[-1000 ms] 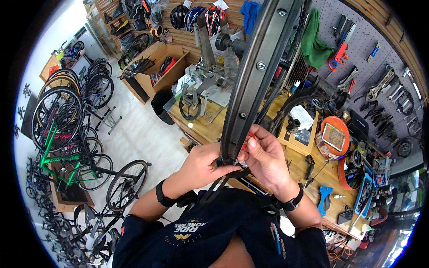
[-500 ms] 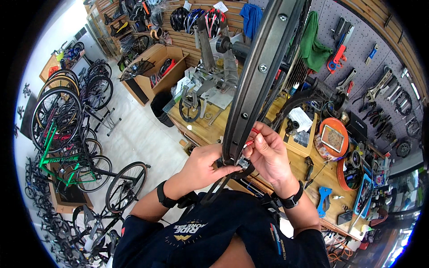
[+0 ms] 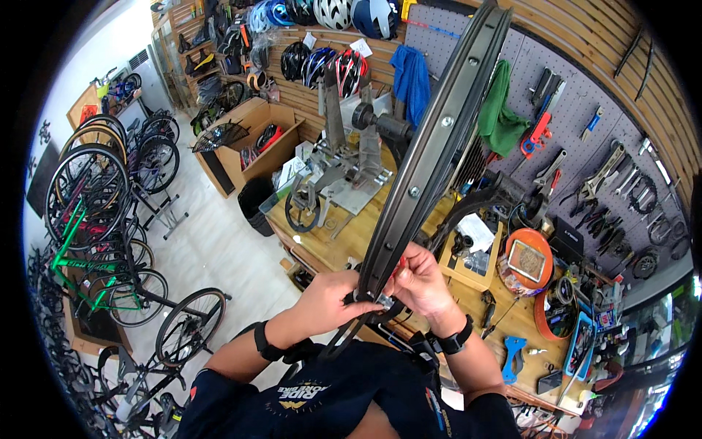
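Observation:
A dark bicycle wheel rim (image 3: 398,219) stands upright before me, slanting from the top of the view down to my hands, with shiny round fittings along its inner channel. At its lower end my left hand (image 3: 327,298) is closed around the left side, thumb near the edge. My right hand (image 3: 423,287) is on the other side, fingers pinched on a small red spoke wrench (image 3: 400,265) beside the rim. Fingers hide most of that wrench. Just under the hands, small metal parts show only partly.
Behind the rim, a wooden workbench (image 3: 468,304) carries a metal stand (image 3: 358,172), an orange bowl (image 3: 504,272), a blue tray (image 3: 581,344) and a blue tool (image 3: 514,358). Tools hang on a pegboard (image 3: 504,55). Bicycles (image 3: 102,256) crowd the left; a black bin (image 3: 256,205) stands beside the bench.
My view has tilted up, so the room sits lower in the picture and more helmets show. My right fingers have closed further over the red wrench, which shows less. Both hands stay at the rim.

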The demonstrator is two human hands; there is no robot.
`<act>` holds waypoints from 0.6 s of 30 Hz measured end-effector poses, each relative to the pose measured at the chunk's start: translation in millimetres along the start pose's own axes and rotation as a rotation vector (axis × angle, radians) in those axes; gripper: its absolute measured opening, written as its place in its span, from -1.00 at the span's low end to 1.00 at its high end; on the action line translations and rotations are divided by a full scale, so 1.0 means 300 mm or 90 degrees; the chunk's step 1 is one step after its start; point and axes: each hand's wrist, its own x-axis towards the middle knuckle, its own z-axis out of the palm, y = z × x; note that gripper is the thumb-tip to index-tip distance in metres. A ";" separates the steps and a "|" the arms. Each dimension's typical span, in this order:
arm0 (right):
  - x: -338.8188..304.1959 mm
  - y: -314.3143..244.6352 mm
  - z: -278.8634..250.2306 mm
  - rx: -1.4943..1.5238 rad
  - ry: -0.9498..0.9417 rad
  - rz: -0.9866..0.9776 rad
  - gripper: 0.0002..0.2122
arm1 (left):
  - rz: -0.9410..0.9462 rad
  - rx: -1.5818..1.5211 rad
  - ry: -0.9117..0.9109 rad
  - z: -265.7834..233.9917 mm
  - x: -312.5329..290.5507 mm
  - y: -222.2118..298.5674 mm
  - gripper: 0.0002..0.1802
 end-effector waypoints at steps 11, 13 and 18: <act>-0.063 -0.017 0.057 -0.197 0.207 0.083 -0.70 | -0.015 -0.082 -0.035 -0.117 0.050 0.077 -0.62; -0.066 -0.002 0.050 -0.202 0.241 0.091 -0.69 | -0.004 -0.090 -0.006 -0.120 0.056 0.104 -0.61; -0.048 0.004 -0.002 -0.281 0.291 0.011 -0.74 | 0.086 0.006 0.035 -0.082 0.035 0.066 -0.62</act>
